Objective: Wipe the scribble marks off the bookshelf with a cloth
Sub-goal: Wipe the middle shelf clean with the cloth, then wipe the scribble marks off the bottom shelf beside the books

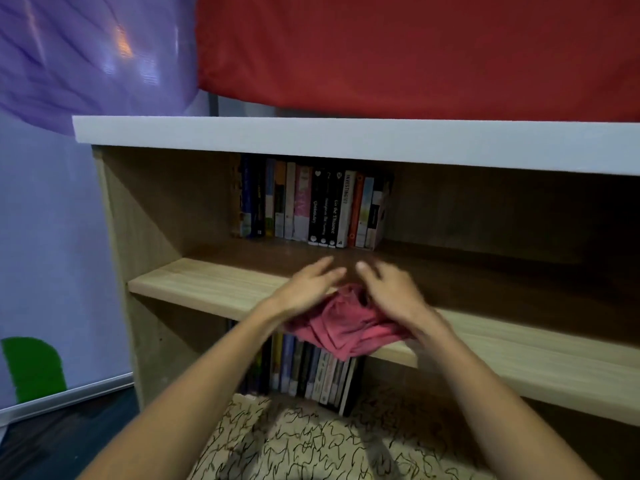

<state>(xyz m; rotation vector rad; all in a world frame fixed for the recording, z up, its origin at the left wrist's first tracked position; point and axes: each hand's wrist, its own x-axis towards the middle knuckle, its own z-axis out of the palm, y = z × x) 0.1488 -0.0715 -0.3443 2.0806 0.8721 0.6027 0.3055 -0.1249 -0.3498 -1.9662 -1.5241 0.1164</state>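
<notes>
Looking forward and down at a low wooden bookshelf [162,209] with a white top board [311,138]. Behind it hang a purple sheet [86,53] at far left and a red sheet [415,46] to its right. A row of upright books [311,202] stands toward the back of the middle shelf [207,285], and a second row [311,372] stands beneath that shelf.

Two bare forearms reach in from the lower edge. The left hand [306,289] lies over the front edge of the middle shelf, its fingers fairly straight and spread, the palm resting on the left part of a crumpled pink cloth [343,329]. The cloth sits bunched on that front edge near its middle, with a corner hanging over in front of the lower books. The right hand [391,292] covers the cloth's right part with bent fingers. It is blurred, so whether it pinches the fabric cannot be told.

Black scribble marks [311,445] cover a pale surface at the bottom, in front of the lower books, probably the lowest board.

The cloth looks light, thin and limp. It should fold and slide easily, so it probably needs gathering into a firm pad, held at the bunched middle so the loose corner does not trail. It would then go down onto the scribbles, well below where it lies
</notes>
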